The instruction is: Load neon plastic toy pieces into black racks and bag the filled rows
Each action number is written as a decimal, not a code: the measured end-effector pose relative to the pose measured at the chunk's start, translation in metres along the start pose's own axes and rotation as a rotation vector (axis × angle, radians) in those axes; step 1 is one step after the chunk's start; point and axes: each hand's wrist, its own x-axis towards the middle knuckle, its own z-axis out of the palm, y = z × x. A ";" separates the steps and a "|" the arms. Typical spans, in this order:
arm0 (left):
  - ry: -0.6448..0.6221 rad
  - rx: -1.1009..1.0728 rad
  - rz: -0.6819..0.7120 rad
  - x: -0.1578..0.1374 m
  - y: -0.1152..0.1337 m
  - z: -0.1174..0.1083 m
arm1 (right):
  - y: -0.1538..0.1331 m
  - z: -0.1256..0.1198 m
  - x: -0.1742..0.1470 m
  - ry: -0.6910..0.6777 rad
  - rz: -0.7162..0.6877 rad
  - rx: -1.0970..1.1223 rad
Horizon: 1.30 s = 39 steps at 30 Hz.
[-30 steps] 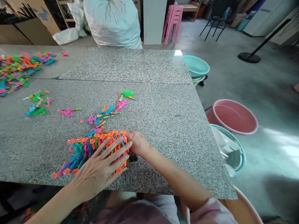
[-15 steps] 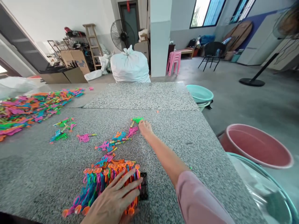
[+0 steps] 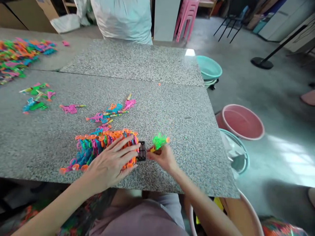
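My left hand lies with fingers outstretched over the right end of a tightly packed row of colourful plastic toy guns. Orange round tips line both long sides of that row. Out from under its right end sticks a black plastic grid. Just right of the grid, my right hand is closed around a bright green toy gun with an orange end and a yellow part near the fingertips. Beyond the row lie loose toy guns, among them a pink one and a blue one.
A large heap of toy guns covers the far left of the speckled stone table. A white sack stands behind it. Along the right edge are a teal basin and a red tub. Another bin stands near my right side.
My right hand has come back from the far side of the table with the green toy gun, to beside the grid. My left hand stays on the row. The view has tilted down.
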 end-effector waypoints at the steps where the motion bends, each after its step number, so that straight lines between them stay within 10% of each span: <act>1: 0.000 0.001 -0.003 0.000 0.000 0.001 | 0.006 0.011 -0.013 0.009 0.002 -0.010; 12: 0.012 0.037 -0.045 0.000 0.000 0.001 | -0.028 0.045 -0.020 0.001 -0.115 -0.827; 18: 0.007 -0.005 -0.018 -0.003 -0.003 0.004 | -0.031 0.031 -0.023 -0.156 -0.214 -0.748; 21: 0.002 -0.004 -0.011 -0.002 -0.002 0.004 | -0.042 0.001 0.016 -0.297 -0.254 -0.687; 24: 0.019 0.014 -0.003 -0.001 0.000 0.002 | -0.070 -0.009 0.083 0.001 -0.300 -0.871; 31: 0.018 0.049 0.023 -0.001 0.000 0.000 | -0.124 0.044 0.230 -0.015 -0.716 -1.338; 39: -0.012 0.033 0.027 -0.006 -0.001 0.003 | -0.096 -0.022 0.233 -0.070 -0.610 -1.249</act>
